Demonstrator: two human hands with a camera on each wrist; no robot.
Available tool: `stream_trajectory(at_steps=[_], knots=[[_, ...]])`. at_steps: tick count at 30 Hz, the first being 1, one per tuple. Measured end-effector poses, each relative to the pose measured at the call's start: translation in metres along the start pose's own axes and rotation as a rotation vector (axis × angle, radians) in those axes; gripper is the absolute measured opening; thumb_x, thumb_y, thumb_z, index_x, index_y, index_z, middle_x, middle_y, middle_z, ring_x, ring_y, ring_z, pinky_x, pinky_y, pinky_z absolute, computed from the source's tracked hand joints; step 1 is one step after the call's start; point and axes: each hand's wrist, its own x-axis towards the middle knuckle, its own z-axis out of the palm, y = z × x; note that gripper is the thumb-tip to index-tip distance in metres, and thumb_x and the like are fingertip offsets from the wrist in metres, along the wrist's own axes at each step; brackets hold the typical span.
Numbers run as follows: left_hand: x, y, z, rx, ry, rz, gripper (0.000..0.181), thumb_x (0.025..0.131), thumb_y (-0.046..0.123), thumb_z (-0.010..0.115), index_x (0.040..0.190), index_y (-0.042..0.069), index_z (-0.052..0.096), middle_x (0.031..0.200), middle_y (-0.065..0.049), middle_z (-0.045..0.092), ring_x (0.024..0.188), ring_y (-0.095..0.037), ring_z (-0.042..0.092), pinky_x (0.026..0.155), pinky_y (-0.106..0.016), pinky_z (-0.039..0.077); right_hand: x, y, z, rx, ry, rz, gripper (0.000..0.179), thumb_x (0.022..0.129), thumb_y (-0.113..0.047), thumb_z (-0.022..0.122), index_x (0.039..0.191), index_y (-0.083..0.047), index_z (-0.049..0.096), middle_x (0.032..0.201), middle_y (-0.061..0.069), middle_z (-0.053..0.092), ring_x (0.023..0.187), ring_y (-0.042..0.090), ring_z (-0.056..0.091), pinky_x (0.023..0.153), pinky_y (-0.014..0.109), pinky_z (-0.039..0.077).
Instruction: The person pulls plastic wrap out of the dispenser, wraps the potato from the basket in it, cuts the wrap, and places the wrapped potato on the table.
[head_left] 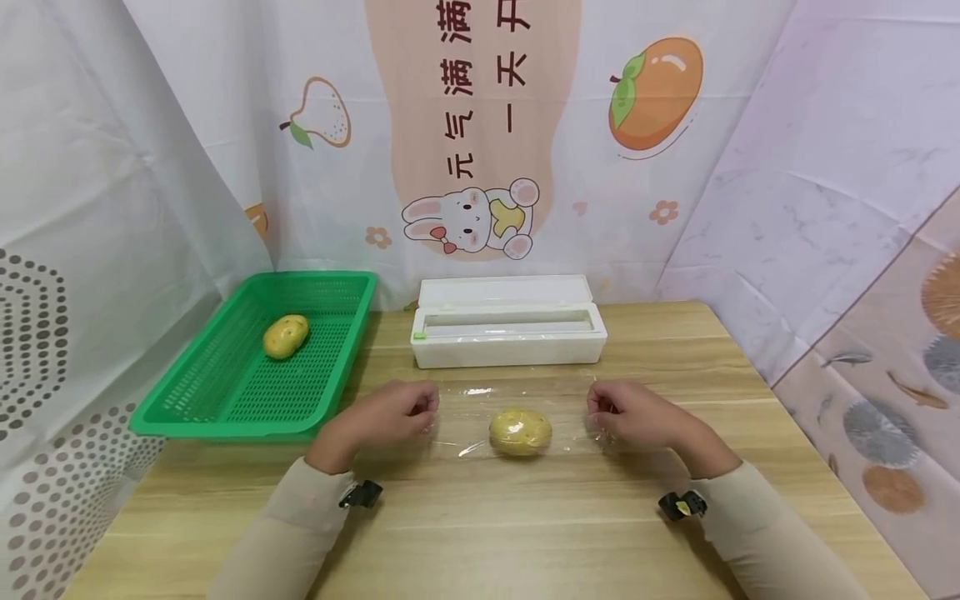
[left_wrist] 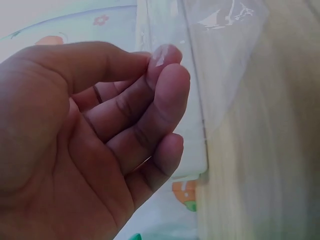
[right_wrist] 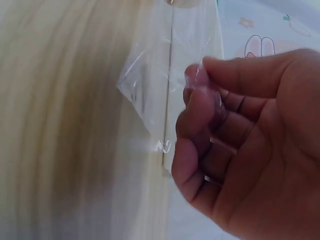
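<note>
A sheet of clear plastic wrap point(head_left: 463, 417) stretches between the two hands, low over the table. A yellow potato point(head_left: 521, 432) shows at the middle of the sheet, with glossy glints across its top. At the sheet's left end, my left hand point(head_left: 392, 412) pinches the film between thumb and fingertip. My right hand point(head_left: 634, 411) pinches the opposite end; in the right wrist view a loose corner of film point(right_wrist: 137, 82) hangs beside the fingers. Just beyond the sheet stands a white wrap dispenser box point(head_left: 510, 350), its lid raised and a roll inside.
To the left, a green plastic basket point(head_left: 341, 367) holds another potato point(head_left: 286, 337). Behind the wooden table point(head_left: 480, 533) hangs a printed curtain point(head_left: 600, 225), close to the back of the box. More patterned cloth point(head_left: 810, 208) closes off the right side.
</note>
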Motion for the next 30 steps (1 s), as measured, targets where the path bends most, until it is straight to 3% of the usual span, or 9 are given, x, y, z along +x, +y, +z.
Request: stream_trajectory(at_steps=[7, 15, 30], knots=[[0.009, -0.007, 0.013, 0.016, 0.016, 0.0, 0.014, 0.097, 0.007, 0.065, 0.088, 0.016, 0.06, 0.074, 0.006, 0.056, 0.07, -0.01, 0.052, 0.061, -0.026, 0.046, 0.001, 0.001, 0.005, 0.001, 0.026, 0.078, 0.01, 0.098, -0.004, 0.064, 0.091, -0.011, 0.062, 0.082, -0.002, 0.063, 0.074, 0.013, 0.058, 0.065, 0.027, 0.05], [0.015, -0.009, 0.023, 0.028, 0.025, -0.049, 0.015, 0.097, 0.011, 0.069, 0.087, 0.018, 0.062, 0.074, 0.007, 0.059, 0.069, -0.008, 0.054, 0.061, -0.026, 0.047, 0.003, -0.003, 0.014, 0.078, 0.012, 0.161, 0.008, 0.098, -0.004, 0.066, 0.091, -0.007, 0.062, 0.079, 0.005, 0.065, 0.066, 0.016, 0.059, 0.056, 0.029, 0.05], [0.018, 0.003, 0.028, 0.065, 0.09, -0.133, 0.019, 0.091, 0.009, 0.077, 0.08, 0.019, 0.065, 0.07, 0.008, 0.06, 0.067, -0.009, 0.055, 0.063, -0.029, 0.048, 0.005, -0.005, 0.018, 0.009, 0.036, 0.222, 0.012, 0.096, -0.009, 0.071, 0.087, -0.011, 0.064, 0.075, 0.0, 0.062, 0.065, 0.014, 0.057, 0.059, 0.028, 0.048]])
